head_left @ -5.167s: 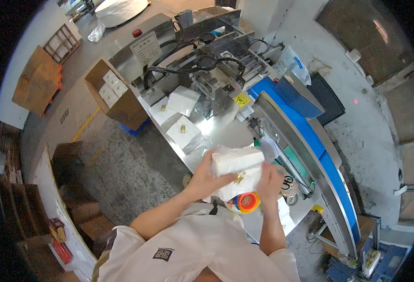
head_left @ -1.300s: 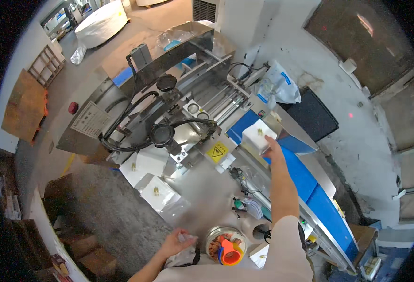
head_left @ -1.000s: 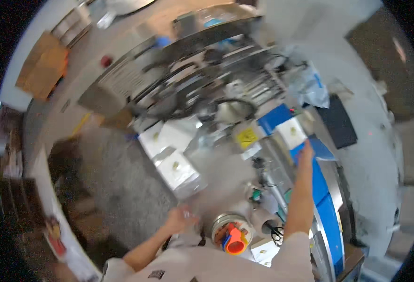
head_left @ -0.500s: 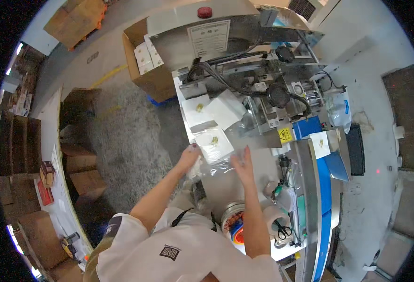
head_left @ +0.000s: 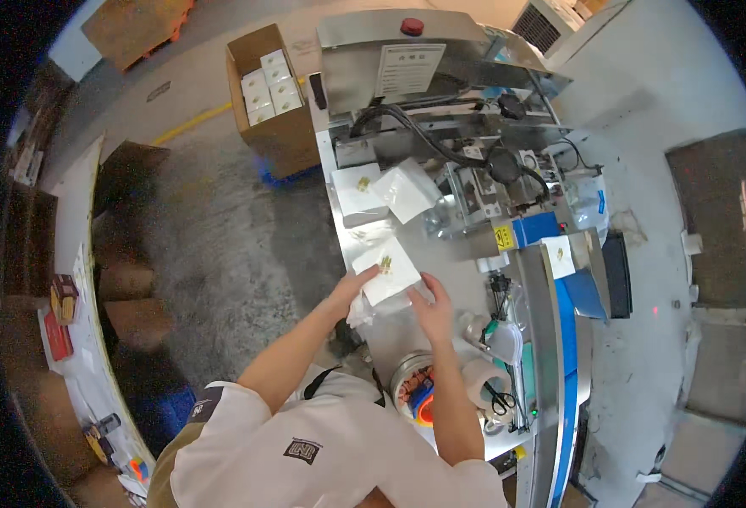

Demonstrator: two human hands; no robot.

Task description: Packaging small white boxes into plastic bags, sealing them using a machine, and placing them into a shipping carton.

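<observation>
A white square packet (head_left: pixel 390 273) with a small gold print on top lies between my two hands above the steel worktop. My left hand (head_left: pixel 349 292) grips its left edge, thumb lying on the top. At the lower right corner my right hand (head_left: pixel 432 311) is closed about the edge, its fingertips partly hidden. Crumpled clear plastic film (head_left: pixel 359 311) hangs below the packet beside my left hand. Just beyond are another printed white packet (head_left: pixel 357 190) and a plain white packet (head_left: pixel 408 191) tilted against it.
A steel machine (head_left: pixel 466 152) with black cables stands behind the worktop. An open carton (head_left: pixel 284 140) of white packets is at the far left. Near my right forearm are a round tub (head_left: pixel 402 377), a roll (head_left: pixel 478 377) and black scissors (head_left: pixel 500 398).
My right hand has gone from spread fingers to closing on the packet's corner. The left thumb has moved onto the packet's top. The view has shifted, showing more of the carton.
</observation>
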